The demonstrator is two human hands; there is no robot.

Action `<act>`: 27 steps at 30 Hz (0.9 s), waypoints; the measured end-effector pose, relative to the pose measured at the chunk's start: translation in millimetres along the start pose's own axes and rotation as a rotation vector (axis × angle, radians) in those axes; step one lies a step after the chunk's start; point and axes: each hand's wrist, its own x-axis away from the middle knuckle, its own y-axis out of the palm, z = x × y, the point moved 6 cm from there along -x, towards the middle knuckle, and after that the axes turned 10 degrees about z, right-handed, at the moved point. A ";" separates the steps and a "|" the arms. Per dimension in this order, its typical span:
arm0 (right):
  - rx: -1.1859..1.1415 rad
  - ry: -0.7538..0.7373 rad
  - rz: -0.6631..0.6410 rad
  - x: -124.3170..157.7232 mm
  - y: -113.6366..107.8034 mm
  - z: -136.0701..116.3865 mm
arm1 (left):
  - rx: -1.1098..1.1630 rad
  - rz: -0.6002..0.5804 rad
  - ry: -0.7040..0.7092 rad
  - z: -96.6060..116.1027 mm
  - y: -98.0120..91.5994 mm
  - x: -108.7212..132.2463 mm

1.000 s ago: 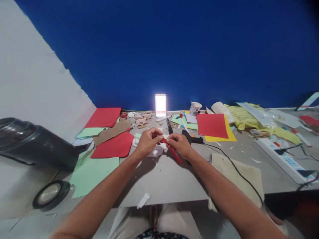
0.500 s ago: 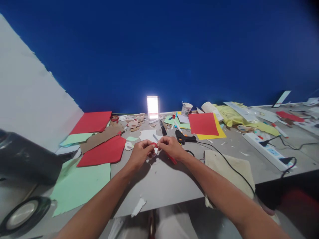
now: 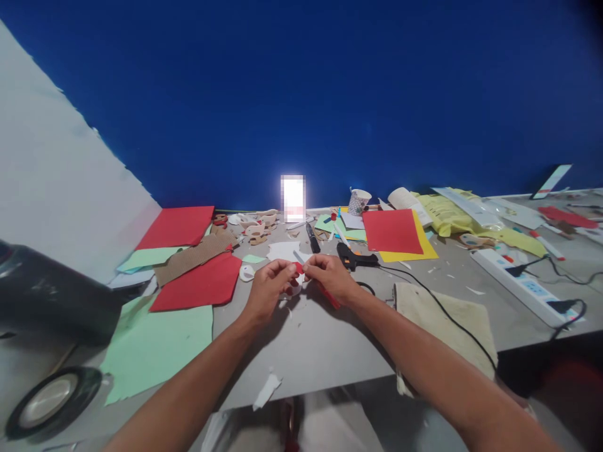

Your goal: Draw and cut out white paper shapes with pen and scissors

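Observation:
My left hand (image 3: 273, 285) pinches a small red piece (image 3: 298, 269), which looks like paper or felt. Close beside it, my right hand (image 3: 330, 276) is closed around a tool with a red handle (image 3: 331, 297). A narrow grey blade (image 3: 298, 257) sticks out beyond the fingers; whether the tool is a knife or scissors I cannot tell. The right fingertips meet the edge of the red piece. Under the hands lies a white scrap, partly hidden. A small white bird-shaped cutout (image 3: 246, 272) rests just left of my left hand.
A black glue gun (image 3: 355, 257) lies right of my hands, its cord crossing a beige cloth (image 3: 443, 314). Red sheets (image 3: 198, 282), corrugated cardboard (image 3: 195, 256) and green paper (image 3: 160, 345) cover the left. A power strip (image 3: 522, 285) sits right; a black marker (image 3: 312, 238) lies behind.
The view has shifted slightly, so the table things appear a little farther right. Both hands stay together at the red piece, with only a small shift of the fingers.

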 end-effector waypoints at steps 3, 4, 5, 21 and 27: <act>0.026 0.014 -0.037 1.8 3.4 2.7 | -0.074 0.023 0.010 -2.2 -0.6 0.1; 0.039 0.024 -0.051 2.6 4.5 3.4 | -0.074 0.026 0.001 -3.3 -0.8 -0.2; 0.054 0.030 -0.060 3.4 5.1 3.6 | -0.069 0.025 -0.009 -4.3 -0.9 -0.6; 0.359 -0.072 -0.084 4.5 4.2 -12.7 | -0.031 0.044 -0.031 -3.1 -2.3 -1.6; 0.956 -0.052 0.259 -18.3 -79.8 -35.0 | -0.048 0.095 -0.021 -3.1 -11.9 -15.0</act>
